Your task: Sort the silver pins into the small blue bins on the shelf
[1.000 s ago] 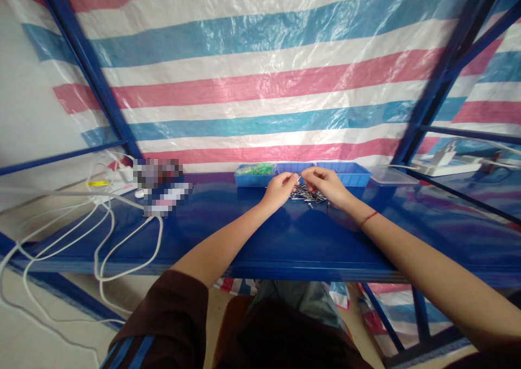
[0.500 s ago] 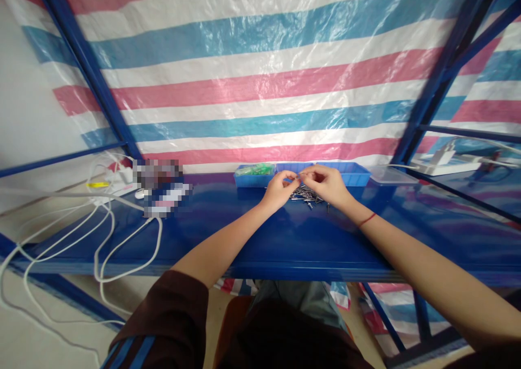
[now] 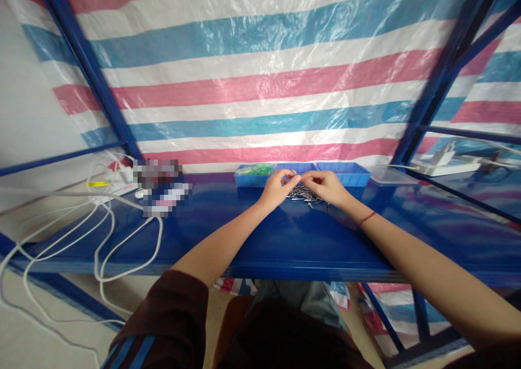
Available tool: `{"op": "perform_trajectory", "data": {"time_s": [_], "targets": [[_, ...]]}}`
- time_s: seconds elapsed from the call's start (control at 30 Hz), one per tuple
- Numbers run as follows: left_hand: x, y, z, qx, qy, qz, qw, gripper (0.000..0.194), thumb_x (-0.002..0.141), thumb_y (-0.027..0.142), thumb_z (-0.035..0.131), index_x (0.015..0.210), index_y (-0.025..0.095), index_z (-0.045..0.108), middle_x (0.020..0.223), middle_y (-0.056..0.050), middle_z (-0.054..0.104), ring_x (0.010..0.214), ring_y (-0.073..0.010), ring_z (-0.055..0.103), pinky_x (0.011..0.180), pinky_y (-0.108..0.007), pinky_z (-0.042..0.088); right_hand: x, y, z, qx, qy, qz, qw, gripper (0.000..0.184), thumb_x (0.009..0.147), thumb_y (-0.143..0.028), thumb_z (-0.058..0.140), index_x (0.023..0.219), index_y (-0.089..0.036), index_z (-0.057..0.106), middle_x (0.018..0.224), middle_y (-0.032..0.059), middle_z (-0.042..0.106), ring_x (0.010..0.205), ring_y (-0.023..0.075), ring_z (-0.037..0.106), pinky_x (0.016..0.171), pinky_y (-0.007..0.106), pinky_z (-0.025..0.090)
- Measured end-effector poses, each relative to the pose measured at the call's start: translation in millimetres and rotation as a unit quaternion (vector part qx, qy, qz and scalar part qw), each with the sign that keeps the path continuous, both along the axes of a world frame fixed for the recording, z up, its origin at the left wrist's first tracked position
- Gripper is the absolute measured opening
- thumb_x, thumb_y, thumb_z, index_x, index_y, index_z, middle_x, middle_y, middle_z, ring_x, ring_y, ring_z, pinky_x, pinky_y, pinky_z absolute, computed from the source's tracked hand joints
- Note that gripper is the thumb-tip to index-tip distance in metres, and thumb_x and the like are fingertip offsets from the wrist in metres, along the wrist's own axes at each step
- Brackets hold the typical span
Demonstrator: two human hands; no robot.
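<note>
Over a pile of thin silvery metal pieces point(image 3: 304, 193), which look like small screws or rivets, my two hands meet fingertip to fingertip. My left hand point(image 3: 279, 186) is closed in a pinch, and a tiny pale bit shows at its fingers. From the right, my right hand point(image 3: 325, 184) pinches at the same spot. What the fingertips hold is too small to name. Right behind the hands stand a blue bin with green plastic packets point(image 3: 256, 169), a middle blue bin point(image 3: 296, 167) partly hidden by the fingers, and a right blue bin point(image 3: 354, 177).
A clear plastic lid or tray point(image 3: 393, 175) lies right of the bins. White power strips sit at the right point(image 3: 445, 165) and left point(image 3: 118, 184), with white cables point(image 3: 158, 244) looping over the blue table's point(image 3: 252, 244) left edge. Blue metal posts point(image 3: 431, 81) frame a striped sheet point(image 3: 260, 92).
Both hands stay over the pile with small finger movements. The thin metal piece seen between the fingertips a second ago is now mostly hidden; a pale bit shows by the left fingers.
</note>
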State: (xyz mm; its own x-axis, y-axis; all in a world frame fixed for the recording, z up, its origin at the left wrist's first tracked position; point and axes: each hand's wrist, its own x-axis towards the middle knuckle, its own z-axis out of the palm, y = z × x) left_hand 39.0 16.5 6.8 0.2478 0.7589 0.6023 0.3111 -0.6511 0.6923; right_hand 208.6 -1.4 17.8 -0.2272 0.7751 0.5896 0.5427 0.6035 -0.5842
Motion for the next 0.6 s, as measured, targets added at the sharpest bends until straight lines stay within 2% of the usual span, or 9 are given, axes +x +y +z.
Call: {"op": "perform_trajectory", "data": {"time_s": [0.07,0.17,0.23,0.33,0.47,0.6], "targets": [[-3,1,-3.6,-0.002,0.081,0.042,0.996,0.030,0.082,0.039,0.054,0.100,0.016,0.060,0.094,-0.007,0.064,0.088,-0.0172,0.059,0.081,-0.031,0.047,4,8,-2.2,-0.035,0.064,-0.041,0.997,0.030,0.075,-0.041,0.054,0.075,-0.014,0.067,0.063,0.0027,0.062,0.055,0.0131,0.050,0.055,0.026,0.039],[-10,0,-9.3,-0.007,0.265,0.097,0.959,0.044,0.080,0.052,0.052,0.112,0.023,0.058,0.111,-0.008,0.059,0.106,-0.0257,0.051,0.090,-0.042,0.042,23,23,-6.2,-0.068,0.137,-0.176,0.972,0.029,0.073,-0.041,0.054,0.066,-0.014,0.064,0.053,0.0016,0.055,0.049,0.0127,0.047,0.050,0.026,0.037],[-14,-2,-11.3,-0.002,0.360,0.098,0.928,0.044,0.080,0.055,0.050,0.113,0.028,0.058,0.119,-0.007,0.054,0.113,-0.0294,0.045,0.091,-0.047,0.040,43,33,-9.1,-0.074,0.140,-0.287,0.945,0.028,0.072,-0.040,0.052,0.064,-0.015,0.063,0.052,0.0030,0.055,0.050,0.0148,0.049,0.051,0.027,0.037],[-15,-5,-10.6,0.006,0.406,0.093,0.909,0.035,0.083,0.049,0.047,0.109,0.029,0.061,0.117,-0.006,0.055,0.112,-0.0286,0.045,0.089,-0.046,0.041,70,40,-11.8,-0.075,0.082,-0.406,0.907,0.025,0.071,-0.035,0.053,0.071,-0.015,0.068,0.060,0.0067,0.061,0.062,0.0203,0.057,0.057,0.029,0.039],[-13,-7,-7.7,0.032,0.402,0.100,0.910,0.025,0.085,0.041,0.048,0.096,0.028,0.066,0.111,-0.004,0.058,0.106,-0.0264,0.049,0.086,-0.043,0.042,83,39,-11.1,-0.102,0.009,-0.448,0.888,0.032,0.073,-0.038,0.049,0.073,-0.014,0.070,0.064,0.0096,0.064,0.068,0.0247,0.060,0.060,0.030,0.039],[-12,-8,-6.7,0.053,0.406,0.108,0.906,0.022,0.084,0.034,0.049,0.086,0.024,0.068,0.105,-0.004,0.061,0.099,-0.0244,0.051,0.082,-0.040,0.043,73,34,-7.2,-0.096,-0.008,-0.426,0.900,0.035,0.076,-0.036,0.044,0.073,-0.013,0.070,0.059,0.0082,0.062,0.062,0.0218,0.058,0.057,0.028,0.038]]}}
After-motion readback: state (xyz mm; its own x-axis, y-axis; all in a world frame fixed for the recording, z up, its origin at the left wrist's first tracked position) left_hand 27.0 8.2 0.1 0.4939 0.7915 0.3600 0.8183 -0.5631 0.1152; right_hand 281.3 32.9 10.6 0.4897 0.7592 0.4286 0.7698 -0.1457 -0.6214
